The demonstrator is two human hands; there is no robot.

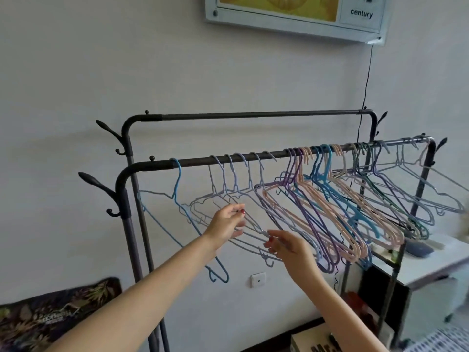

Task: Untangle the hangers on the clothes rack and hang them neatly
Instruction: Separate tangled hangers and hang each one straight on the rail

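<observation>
Up close, two bare arms reach into a knot of pale lavender wire hangers [236, 196] on a dark clothes rack [228, 158]. The right hand [286, 246], nearest the camera, pinches the lower bar of one lavender hanger at its fingertips. The left hand [227, 221] sits just beyond, fingers loosely spread against the wires; whether it actually grips one cannot be told. These hangers hang from the front rail, their hooks spaced apart but their frames crossed and overlapping below. A single blue hanger [177, 194] hangs apart at the left end.

Further right, purple, pink and blue plastic hangers [330, 199] crowd the same rail, slanted and nested together, with more grey wire ones at the far end. The rear rail [253, 114] stands bare against the wall.

The likely risk: a pull on the pinched bar while frames remain interlocked could drag neighbouring hooks along the rail or lift one off, dropping it to the floor. A sideways tug might also push the lavender set into the packed coloured cluster, tightening the tangle.
</observation>
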